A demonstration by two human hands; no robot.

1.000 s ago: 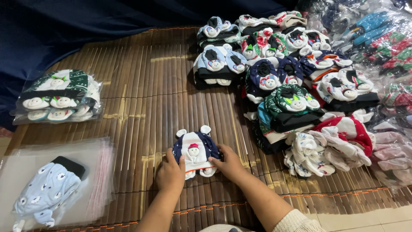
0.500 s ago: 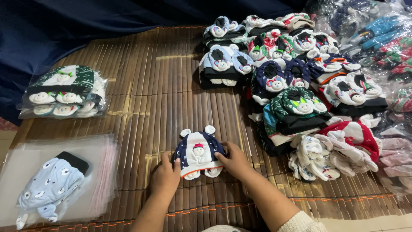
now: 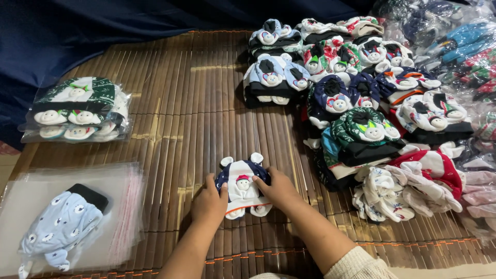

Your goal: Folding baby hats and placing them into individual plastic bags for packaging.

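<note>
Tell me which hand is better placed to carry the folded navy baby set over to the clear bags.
Probably the left hand: it grips the navy baby set on the side nearer the clear bags, while the right hand would have to cross over.

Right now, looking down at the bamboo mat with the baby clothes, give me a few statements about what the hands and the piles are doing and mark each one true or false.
1. Both hands, left hand and right hand, rest on the small navy and white folded baby set. True.
2. The folded set lies on the brown bamboo slat mat. True.
3. The light blue patterned garment sits at the far right. False: it lies at the left, on the stack of clear plastic bags.
4. The green and white bagged bundle is under the right hand. False: it lies apart, at the far left.
5. The heap of folded sets lies right of the hands. True.
</note>
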